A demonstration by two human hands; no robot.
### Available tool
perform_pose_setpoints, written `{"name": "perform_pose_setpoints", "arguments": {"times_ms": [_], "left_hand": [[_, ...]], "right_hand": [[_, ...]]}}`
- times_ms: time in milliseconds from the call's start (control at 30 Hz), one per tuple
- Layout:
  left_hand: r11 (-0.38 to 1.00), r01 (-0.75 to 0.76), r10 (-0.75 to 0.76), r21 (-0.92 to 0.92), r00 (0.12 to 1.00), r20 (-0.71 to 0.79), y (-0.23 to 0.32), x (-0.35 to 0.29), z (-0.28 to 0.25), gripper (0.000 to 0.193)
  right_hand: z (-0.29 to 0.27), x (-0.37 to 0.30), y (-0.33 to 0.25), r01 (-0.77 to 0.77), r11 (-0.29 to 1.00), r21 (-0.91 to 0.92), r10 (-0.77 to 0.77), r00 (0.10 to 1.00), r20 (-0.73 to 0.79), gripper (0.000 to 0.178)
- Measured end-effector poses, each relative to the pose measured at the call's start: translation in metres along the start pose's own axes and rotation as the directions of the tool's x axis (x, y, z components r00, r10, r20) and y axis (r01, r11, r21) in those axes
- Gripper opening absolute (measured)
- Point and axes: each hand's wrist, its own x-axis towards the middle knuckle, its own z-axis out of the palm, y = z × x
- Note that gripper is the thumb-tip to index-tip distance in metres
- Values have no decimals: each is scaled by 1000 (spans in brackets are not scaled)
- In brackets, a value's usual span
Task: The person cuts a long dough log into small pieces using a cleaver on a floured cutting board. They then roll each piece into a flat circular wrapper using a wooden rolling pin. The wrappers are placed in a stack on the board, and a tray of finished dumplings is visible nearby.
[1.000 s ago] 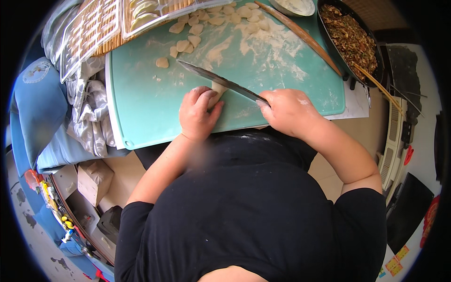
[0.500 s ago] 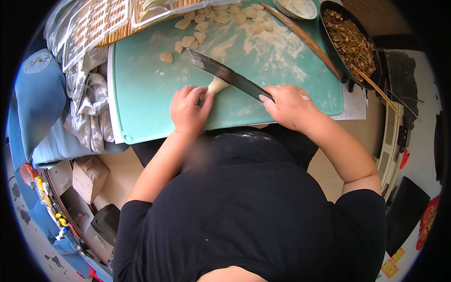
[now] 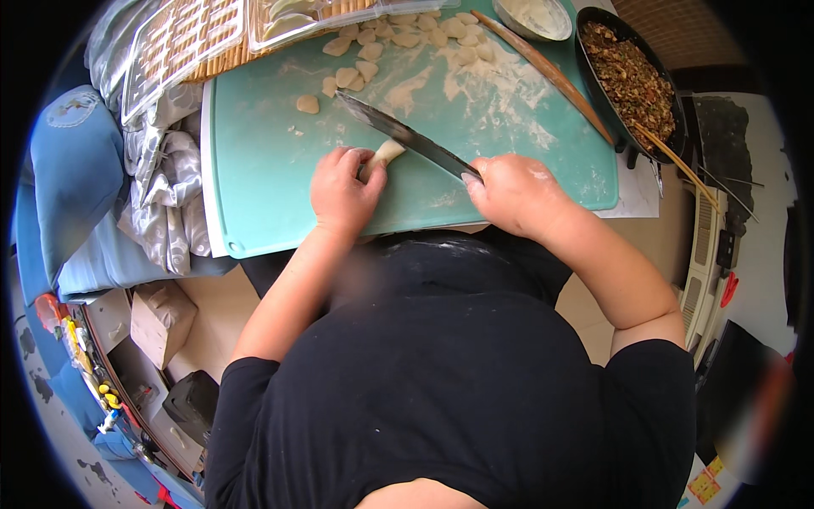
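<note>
My left hand is closed around a pale roll of dough, whose right end sticks out past my fingers. In my right hand is the handle of a long dark knife. Its blade slants up to the left across the exposed end of the dough; whether the edge touches it I cannot tell. Both hands are over a floured green mat. Several small cut dough pieces lie scattered beyond the blade, with a single dough piece farther left.
A wooden rolling pin lies at the right, near a metal bowl of flour. Beside it stands a black pan of chopped filling with chopsticks resting in it. Plastic trays sit at the back left; grey cloth bunches along the left edge.
The dough showing beyond my left hand looks shorter, and the knife has shifted slightly left and down with my right hand. Both hands keep their holds.
</note>
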Motion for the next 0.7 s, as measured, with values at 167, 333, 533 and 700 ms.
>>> {"name": "perform_pose_setpoints", "arguments": {"times_ms": [167,333,533,700], "left_hand": [[998,-22,23,56,999,-23,-4,1,-1,11],[1000,21,-20,20,999,-46,-5,-1,2,11],[1000,-9,9,10,999,-43,-7,-1,0,13],[998,-59,60,28,998,-15,-3,1,-3,21]], "right_hand": [[0,-3,9,47,996,74,-38,992,-118,27],[1,-17,2,178,972,152,-133,954,-268,26],[7,-11,-2,194,975,113,-159,952,-263,26],[2,0,0,138,984,108,-110,966,-232,27]]}}
